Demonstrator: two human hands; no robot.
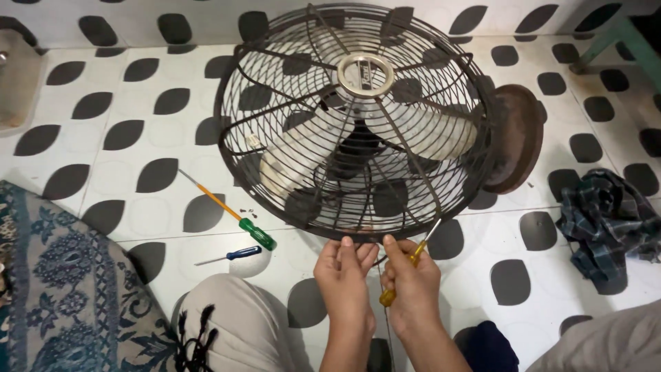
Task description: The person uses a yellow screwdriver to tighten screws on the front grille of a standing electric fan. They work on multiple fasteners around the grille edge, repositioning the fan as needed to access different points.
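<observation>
Two hands meet at the lower rim of a big round fan (358,124), which lies tilted on the black-and-white patterned floor tiles (138,89). Its dark wire cage (275,89) works much like a basket: inside it sit the pale blades (427,131) around a dark hub, with a silver ring badge (365,74) at the centre of the front grille. Behind the cage, up and to the right of the fingers, the rusty brown motor housing (516,138) sticks out.

Far right of the fingers a crumpled dark checked cloth (609,224) lies on the tiles. Down and left of them spreads a blue floral mat (62,289), and nearer in, a knee in light trousers (241,324).

Just below the rim, the left hand (344,282) has its fingers curled, fingertips pressed up against the cage edge; whether they pinch anything small there is hard to tell. Touching it on the right, the right hand (413,286) is closed round a yellow-handled screwdriver (411,260), whose shaft points up to the rim.

Left of the fingers lies a long screwdriver with an orange shaft and green handle (234,213), and just below that a small blue-handled screwdriver (231,256). A few tiny dark bits, perhaps screws (249,213), sit by the green handle.
</observation>
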